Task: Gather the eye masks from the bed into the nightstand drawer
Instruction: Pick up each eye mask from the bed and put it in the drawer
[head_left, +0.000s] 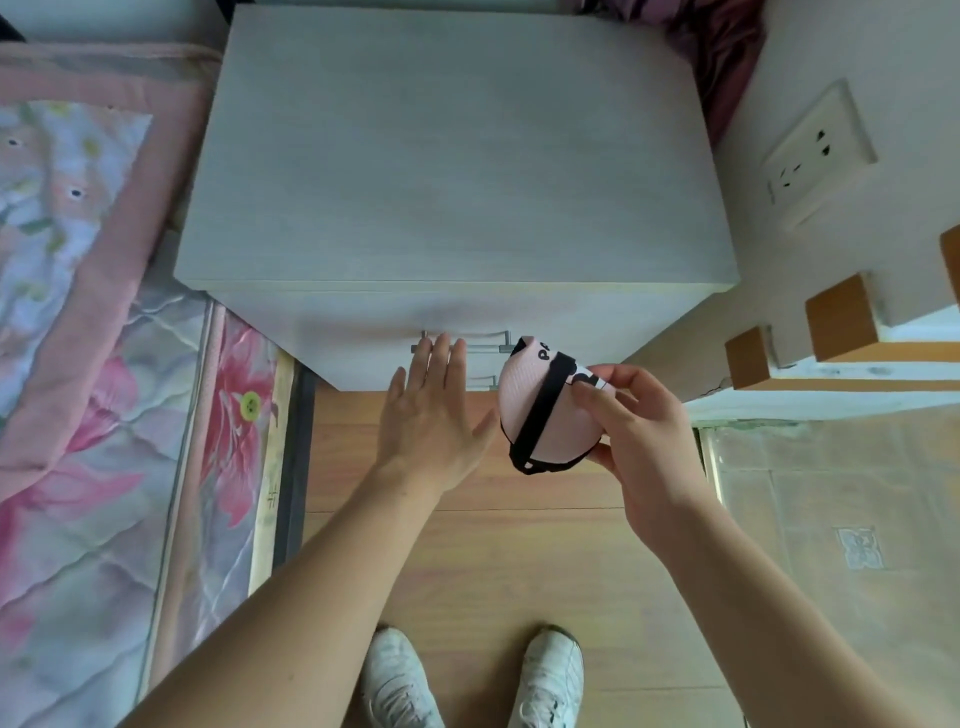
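Now: left hand (434, 415) flat, fingers straight at metal drawer handle (460, 343); right hand (641, 441) pinching rounded pink eye mask (540, 410).

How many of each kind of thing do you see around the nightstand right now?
Eye mask, pink with a black strap, held in the right hand: 1
Drawer handles on the nightstand: 2
Wall socket: 1
White shoes: 2
Total: 6

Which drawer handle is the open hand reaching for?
The upper handle: the left hand's fingertips are at it, while the lower handle sits beneath, partly hidden.
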